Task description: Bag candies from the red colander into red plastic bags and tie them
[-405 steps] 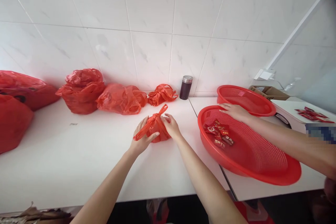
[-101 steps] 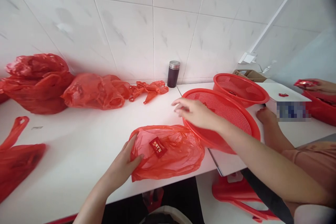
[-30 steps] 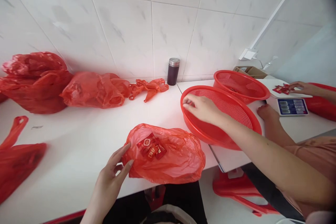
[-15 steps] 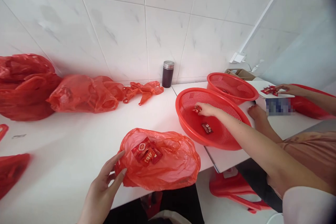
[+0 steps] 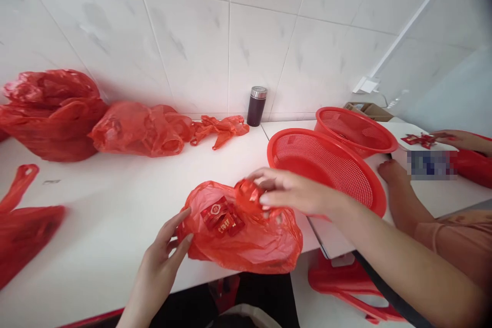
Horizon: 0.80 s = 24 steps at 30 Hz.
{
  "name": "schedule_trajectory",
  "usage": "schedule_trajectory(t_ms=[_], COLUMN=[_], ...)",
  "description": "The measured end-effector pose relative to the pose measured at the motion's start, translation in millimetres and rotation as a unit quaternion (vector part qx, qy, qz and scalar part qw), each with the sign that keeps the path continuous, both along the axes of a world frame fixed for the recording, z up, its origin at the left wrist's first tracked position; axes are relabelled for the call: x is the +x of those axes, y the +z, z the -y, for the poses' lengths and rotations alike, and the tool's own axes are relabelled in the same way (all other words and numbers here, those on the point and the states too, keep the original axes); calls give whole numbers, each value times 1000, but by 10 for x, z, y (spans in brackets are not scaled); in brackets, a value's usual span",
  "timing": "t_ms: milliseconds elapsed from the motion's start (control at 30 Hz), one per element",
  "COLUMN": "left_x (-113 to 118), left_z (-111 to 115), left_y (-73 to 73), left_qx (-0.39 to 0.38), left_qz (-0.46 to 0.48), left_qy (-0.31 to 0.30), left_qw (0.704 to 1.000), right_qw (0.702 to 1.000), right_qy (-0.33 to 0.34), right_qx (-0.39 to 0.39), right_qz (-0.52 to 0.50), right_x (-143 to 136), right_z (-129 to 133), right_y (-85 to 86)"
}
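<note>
A red plastic bag (image 5: 265,253) lies spread open on the white table, with several red packets (image 5: 225,218) inside at its left part. My left hand (image 5: 167,251) pinches the bag's left rim between thumb and fingers. Above the bag's right half, my right hand (image 5: 274,192) is closed round red packets (image 5: 249,195), somewhat blurred. Behind my right forearm stands a large red perforated basket (image 5: 326,148); the part of its inside that shows holds no packets.
A second red basket (image 5: 357,128), a dark tumbler (image 5: 257,107) and crumpled red bags (image 5: 142,128) stand along the tiled wall. Another red bag (image 5: 26,236) lies at the left. At the right, a person's hand (image 5: 457,138) holds red packets over a white surface.
My right hand has moved left out of the large basket with red packets and is now over the bag. My left hand keeps its hold on the rim. The view has shifted slightly.
</note>
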<state>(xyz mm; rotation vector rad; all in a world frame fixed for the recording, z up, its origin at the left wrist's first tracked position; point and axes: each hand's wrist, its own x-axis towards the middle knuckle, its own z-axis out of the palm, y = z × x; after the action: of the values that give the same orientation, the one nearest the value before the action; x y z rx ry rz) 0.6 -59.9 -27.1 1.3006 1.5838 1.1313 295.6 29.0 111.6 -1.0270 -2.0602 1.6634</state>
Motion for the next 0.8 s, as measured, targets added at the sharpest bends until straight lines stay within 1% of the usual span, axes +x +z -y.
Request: schedule_trajectory(t_ms=[33, 67, 100, 133, 167, 200, 233, 267, 333, 433, 467, 500, 533, 567, 667, 733, 800], left_x=[-2, -6, -13, -19, -25, -28, -29, -28, -22, -8, -3, 3, 11, 19, 47, 60, 66], left_z=[2, 7, 14, 24, 35, 45, 55, 63, 72, 72, 69, 67, 65, 64, 68, 72, 72], left_y=[4, 6, 6, 6, 6, 7, 10, 15, 32, 67, 79, 90, 100, 109, 126, 131, 134], left_qx=[9, 14, 18, 20, 19, 17, 14, 10, 2, -5, -7, -8, -9, -10, -10, -11, -14], left_qz=[1, 0, -4, -7, -8, -6, -2, 4, 17, 18, 17, 17, 17, 19, 23, 24, 22], left_qy=[0, -1, -1, -1, -4, -8, -11, -15, -17, -10, -9, -8, -9, -8, 3, 3, -2], left_qw=[1000, 1000, 1000, 1000, 1000, 1000, 1000, 1000, 1000, 1000, 1000, 1000, 1000, 1000, 1000, 1000, 1000], right_qw=[997, 987, 969, 946, 926, 910, 901, 899, 905, 927, 933, 936, 935, 928, 884, 864, 860], right_qy=[11, 8, 0, -9, -13, -13, -9, -7, -25, -54, -52, -43, -26, -6, 43, 54, 49], right_qx=[61, 130, 193, 241, 268, 279, 281, 282, 286, 275, 269, 268, 273, 281, 301, 309, 325], right_qz=[43, 97, 157, 215, 267, 306, 329, 336, 315, 250, 232, 223, 226, 246, 355, 394, 390], right_x=[-99, -172, -217, -235, -231, -211, -182, -152, -111, -135, -160, -189, -219, -246, -293, -289, -270], right_z=[100, 183, 245, 287, 310, 316, 310, 297, 269, 261, 271, 288, 310, 337, 425, 459, 451], right_y=[-108, -231, -360, -482, -587, -662, -702, -704, -615, -420, -393, -400, -445, -524, -883, -1114, -1267])
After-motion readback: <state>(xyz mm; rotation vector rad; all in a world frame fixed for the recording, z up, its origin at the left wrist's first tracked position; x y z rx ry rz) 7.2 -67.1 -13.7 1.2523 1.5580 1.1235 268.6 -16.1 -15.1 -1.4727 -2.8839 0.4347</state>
